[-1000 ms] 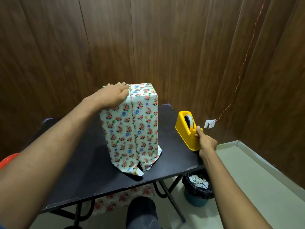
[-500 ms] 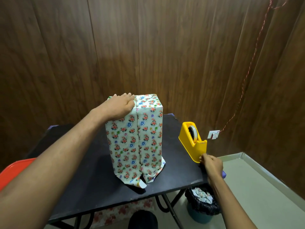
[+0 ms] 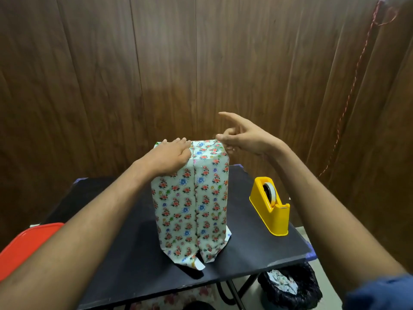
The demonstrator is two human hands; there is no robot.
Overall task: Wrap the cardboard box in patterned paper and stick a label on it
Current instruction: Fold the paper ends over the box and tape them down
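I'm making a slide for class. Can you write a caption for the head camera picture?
Left hand presses the flowery wrapped box upright on the black table while the right hand hovers above it, beside a yellow tape dispenser.

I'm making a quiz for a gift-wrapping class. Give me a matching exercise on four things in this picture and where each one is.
Things:
1. wrapped box
2. tape dispenser
3. left hand
4. bin

Places:
A. on the floor below the table's right end
B. pressing on the box's top
C. upright mid-table
D. on the table, right of the box

Pairs: 1-C, 2-D, 3-B, 4-A
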